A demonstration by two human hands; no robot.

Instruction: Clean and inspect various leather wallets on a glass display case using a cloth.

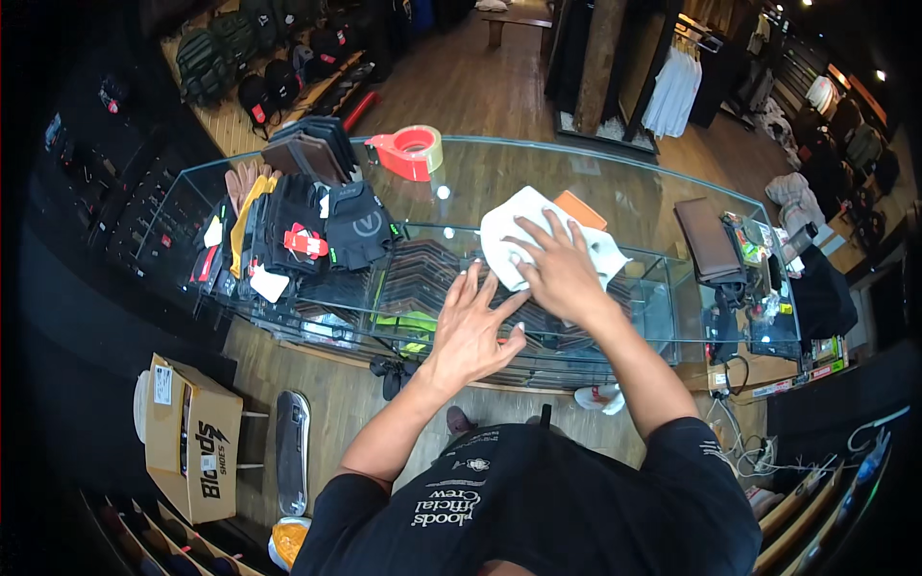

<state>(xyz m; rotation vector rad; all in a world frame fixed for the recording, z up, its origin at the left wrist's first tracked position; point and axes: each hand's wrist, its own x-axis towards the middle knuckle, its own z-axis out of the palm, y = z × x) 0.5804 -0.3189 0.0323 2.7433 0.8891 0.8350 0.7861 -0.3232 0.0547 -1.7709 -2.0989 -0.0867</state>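
A white cloth (pixel 504 230) lies bunched on the glass top of a display counter (pixel 461 331). Spread over the cloth, palm down, is my right hand (pixel 558 266), pressing it against the glass. My left hand (pixel 472 327) has its fingers apart at the cloth's near left edge and holds nothing; whether its fingertips touch the glass or the cloth is hard to tell. Partly beneath the cloth's far side, an orange flat item (pixel 580 210) shows. Beyond and to the left stands a red tape dispenser (pixel 409 151) with a roll of clear tape.
Black gloves (pixel 356 223) and dark wallets (pixel 310 151) are piled on the counter's left. A brown wallet (pixel 708 241) lies among small goods at the right. On the floor at the left are a cardboard box (pixel 194 439) and a skateboard (pixel 293 453).
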